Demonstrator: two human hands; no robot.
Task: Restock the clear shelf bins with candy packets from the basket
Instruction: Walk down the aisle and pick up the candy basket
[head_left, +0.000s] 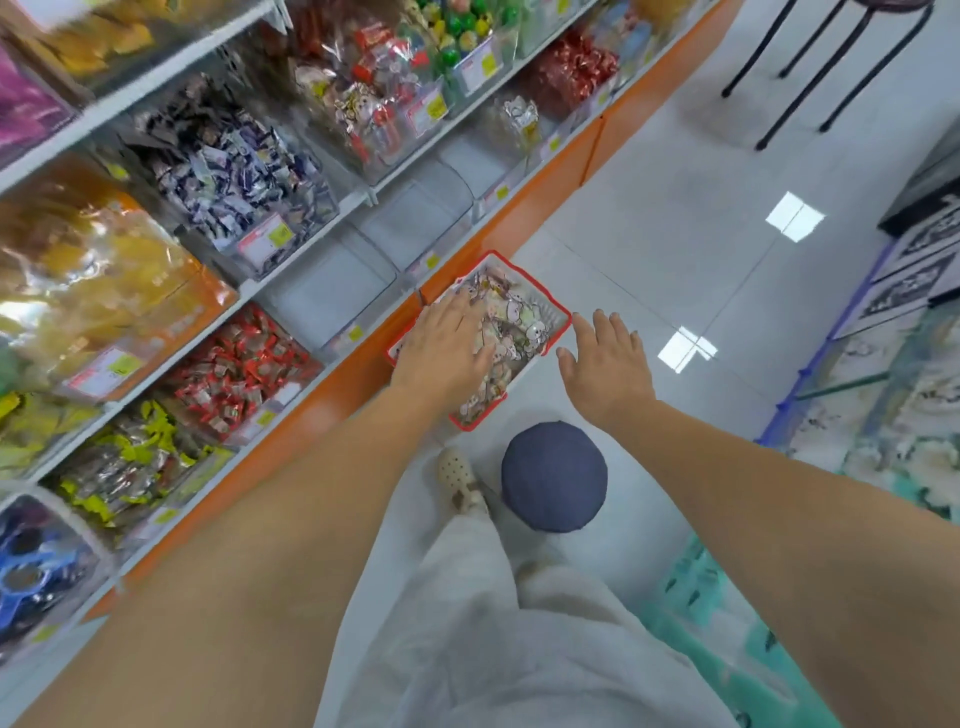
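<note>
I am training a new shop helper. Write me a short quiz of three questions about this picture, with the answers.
1. True or false: the basket stands on the floor.
2. The left hand and the right hand are both open. Which one is over the candy packets?
3. Fill in: the clear bin nearest the basket looks ____.
Key: 1 true; 2 left hand; 3 empty.

A round blue stool (553, 475) sits on the glossy white floor (675, 234); black stool legs (810, 78) stand well apart from it.
</note>
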